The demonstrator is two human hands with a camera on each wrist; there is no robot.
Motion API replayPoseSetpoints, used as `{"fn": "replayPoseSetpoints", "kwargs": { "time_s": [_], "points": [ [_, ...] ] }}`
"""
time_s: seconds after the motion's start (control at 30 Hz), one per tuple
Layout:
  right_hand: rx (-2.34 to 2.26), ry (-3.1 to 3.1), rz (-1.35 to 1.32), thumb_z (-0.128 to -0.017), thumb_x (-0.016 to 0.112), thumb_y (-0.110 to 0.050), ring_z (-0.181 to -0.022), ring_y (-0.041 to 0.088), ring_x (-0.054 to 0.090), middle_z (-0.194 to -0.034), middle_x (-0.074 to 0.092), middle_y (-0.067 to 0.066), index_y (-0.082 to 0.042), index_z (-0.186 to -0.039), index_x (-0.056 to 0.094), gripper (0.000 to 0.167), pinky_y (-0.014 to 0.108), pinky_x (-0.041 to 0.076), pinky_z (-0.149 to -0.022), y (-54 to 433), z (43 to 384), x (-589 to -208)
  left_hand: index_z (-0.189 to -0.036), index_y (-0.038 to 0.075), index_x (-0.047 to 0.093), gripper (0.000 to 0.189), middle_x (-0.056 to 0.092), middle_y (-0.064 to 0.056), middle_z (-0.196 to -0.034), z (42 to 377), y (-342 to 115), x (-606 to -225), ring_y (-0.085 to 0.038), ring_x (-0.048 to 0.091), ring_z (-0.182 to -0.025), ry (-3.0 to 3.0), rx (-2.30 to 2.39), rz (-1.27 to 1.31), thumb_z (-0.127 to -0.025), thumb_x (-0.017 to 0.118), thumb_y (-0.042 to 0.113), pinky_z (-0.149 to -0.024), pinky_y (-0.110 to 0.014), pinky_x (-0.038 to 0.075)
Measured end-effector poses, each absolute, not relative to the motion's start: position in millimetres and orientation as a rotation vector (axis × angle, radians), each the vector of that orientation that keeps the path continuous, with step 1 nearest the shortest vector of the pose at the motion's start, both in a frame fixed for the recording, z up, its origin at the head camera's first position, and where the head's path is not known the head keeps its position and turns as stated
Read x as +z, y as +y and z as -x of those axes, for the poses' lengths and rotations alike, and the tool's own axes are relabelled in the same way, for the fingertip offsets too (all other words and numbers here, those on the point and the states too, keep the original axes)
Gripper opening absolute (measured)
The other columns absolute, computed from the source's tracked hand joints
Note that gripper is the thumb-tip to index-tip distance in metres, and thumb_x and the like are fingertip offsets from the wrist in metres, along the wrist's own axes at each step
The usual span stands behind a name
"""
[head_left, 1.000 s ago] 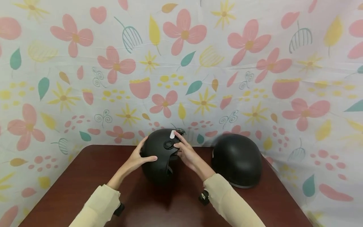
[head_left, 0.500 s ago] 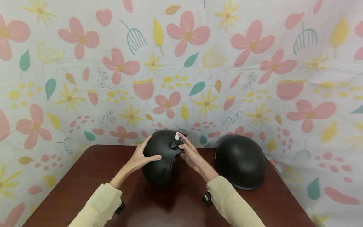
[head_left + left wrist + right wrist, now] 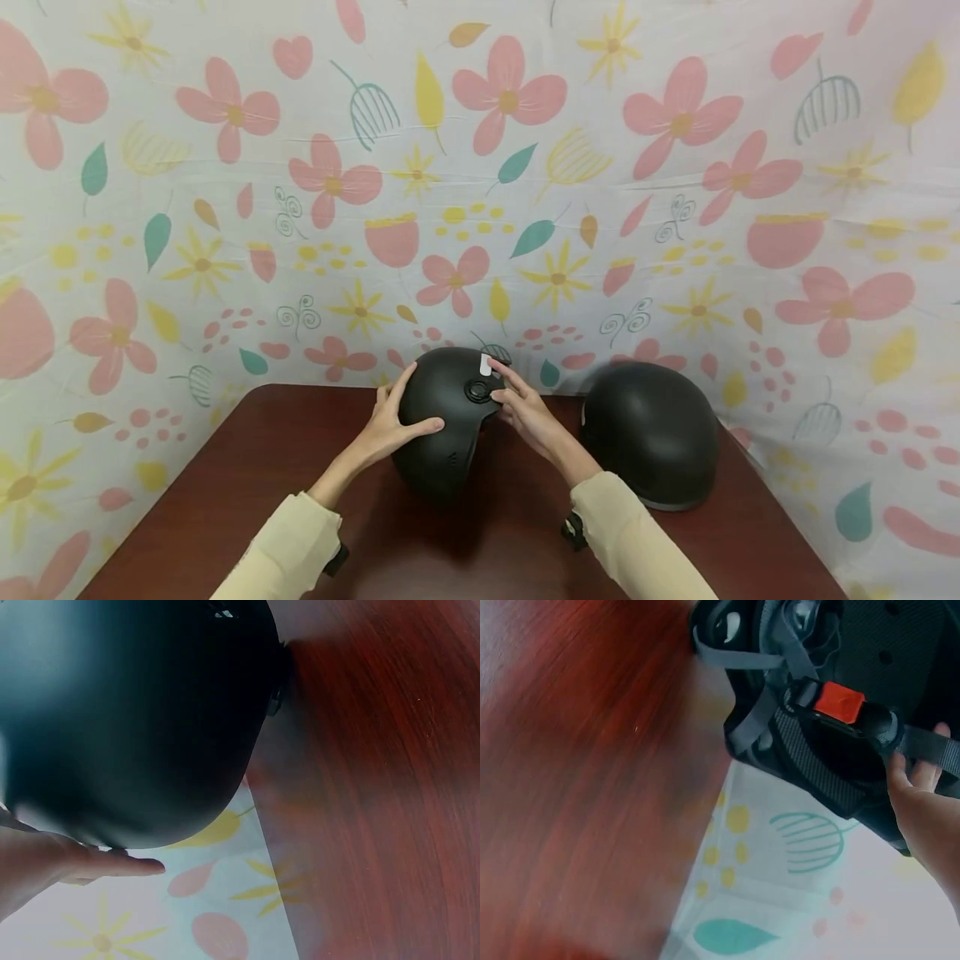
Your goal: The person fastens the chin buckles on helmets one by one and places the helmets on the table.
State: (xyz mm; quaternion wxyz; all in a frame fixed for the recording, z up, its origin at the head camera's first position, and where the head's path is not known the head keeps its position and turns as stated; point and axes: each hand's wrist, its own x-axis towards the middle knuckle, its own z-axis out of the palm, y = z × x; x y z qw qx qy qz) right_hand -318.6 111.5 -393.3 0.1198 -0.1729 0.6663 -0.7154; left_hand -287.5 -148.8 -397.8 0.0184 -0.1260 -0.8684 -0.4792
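A matte black helmet [image 3: 442,433] is held tilted over the table in the head view. My left hand [image 3: 386,429] grips its left side, thumb on the near face and fingers spread over the far side. My right hand [image 3: 531,417] holds the right rim, one finger by a white label [image 3: 486,365] and the thumb near a round black disc [image 3: 477,391]. The right wrist view shows the padded inside, a grey strap [image 3: 934,748] touching my right fingers, and a buckle with a red part [image 3: 840,702]. The left wrist view shows the smooth shell [image 3: 135,727].
A second black helmet [image 3: 651,433], dome up, stands on the right side of the dark red-brown wooden table [image 3: 300,450]. Behind the table's far edge hangs a white cloth [image 3: 465,208] with flowers and leaves.
The held helmet has turned slightly, so its near side with small vents shows more and its inside less. Both hands keep their grip. The whole head view has shifted.
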Motion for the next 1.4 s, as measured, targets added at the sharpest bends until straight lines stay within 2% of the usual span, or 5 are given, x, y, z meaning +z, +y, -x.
{"fn": "replayPoseSetpoints", "kwargs": {
  "time_s": [0.13,0.43,0.67,1.0,1.4],
  "points": [
    [-2.024,2.078,0.523,-0.100,0.052,-0.020,-0.140,0.028,0.037,-0.151,0.032,0.012,-0.031,-0.152,0.035,0.056,0.051,0.032,-0.116,118,318,-392,-0.157,0.039,0.006,0.100,0.012,-0.021,-0.154,286,-146,-398,-0.049,0.031,-0.137,-2.681,-1.482,0.426,-0.083,0.073,0.048,-0.102,-0.070,0.033],
    [-1.861,2.296,0.558,-0.101,0.051,-0.021,-0.114,0.023,0.047,-0.158,0.016,0.009,-0.026,-0.152,0.036,0.053,0.053,0.039,-0.108,134,319,-389,-0.156,0.038,0.013,0.095,0.021,-0.016,-0.142,283,-140,-402,-0.040,0.043,-0.123,-2.626,-1.373,0.488,-0.084,0.074,0.043,-0.096,-0.061,0.041],
    [-1.754,2.435,0.671,-0.099,0.049,-0.016,-0.128,0.032,0.035,-0.159,0.011,0.009,-0.019,-0.152,0.038,0.054,0.048,0.040,-0.100,141,317,-387,-0.156,0.039,0.014,0.091,0.021,-0.015,-0.136,281,-140,-403,-0.036,0.026,-0.124,-2.590,-1.364,0.565,-0.086,0.072,0.041,-0.094,-0.061,0.033],
    [-1.652,2.453,0.818,-0.097,0.048,-0.015,-0.151,0.037,0.014,-0.165,0.015,0.008,-0.011,-0.149,0.039,0.053,0.058,0.037,-0.107,152,317,-383,-0.155,0.044,0.011,0.071,-0.014,-0.015,-0.162,280,-143,-408,-0.045,-0.010,-0.147,-2.589,-1.518,0.685,-0.099,0.054,0.037,-0.103,-0.080,0.014],
    [-1.671,2.480,0.709,-0.101,0.051,-0.027,-0.150,0.036,0.011,-0.163,0.013,0.013,-0.013,-0.150,0.030,0.055,0.064,0.016,-0.116,149,316,-388,-0.158,0.033,0.009,0.078,0.001,-0.015,-0.164,282,-137,-414,-0.047,0.003,-0.148,-2.512,-1.484,0.715,-0.096,0.058,0.034,-0.106,-0.078,0.015]
  ]
}}
